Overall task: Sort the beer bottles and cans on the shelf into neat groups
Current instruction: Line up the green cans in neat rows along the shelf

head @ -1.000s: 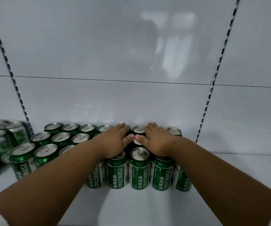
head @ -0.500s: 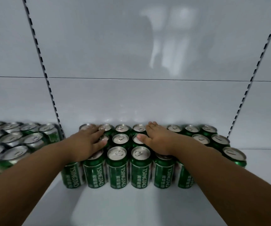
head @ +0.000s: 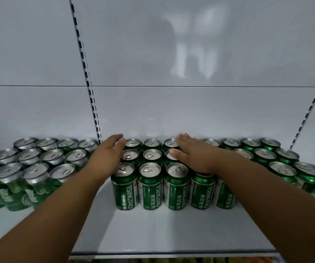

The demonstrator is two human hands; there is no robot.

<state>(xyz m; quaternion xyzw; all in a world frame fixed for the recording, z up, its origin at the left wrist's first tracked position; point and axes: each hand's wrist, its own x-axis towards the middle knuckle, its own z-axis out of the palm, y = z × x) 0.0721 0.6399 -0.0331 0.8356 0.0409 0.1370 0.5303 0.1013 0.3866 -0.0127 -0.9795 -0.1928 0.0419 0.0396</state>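
Several green Tsingtao cans (head: pixel 150 186) stand upright in three rows on the white shelf (head: pixel 153 230). My left hand (head: pixel 107 154) lies flat against the left side of this block, fingers straight and pointing at the back wall. My right hand (head: pixel 192 154) rests palm down on the can tops right of the middle, thumb out to the left. Neither hand grips a can. My right forearm hides part of the block's right half.
A second group of paler green cans (head: pixel 33 173) stands at the left, beyond a slotted upright (head: pixel 88 82). Another slotted upright (head: pixel 312 103) runs at the right. The shelf's front edge (head: pixel 172 254) is near the bottom; bare shelf lies before the cans.
The view has swung left, so the can block sits further right in frame. My left hand has slid left off the can tops onto the block's left side. The right hand stays on top.
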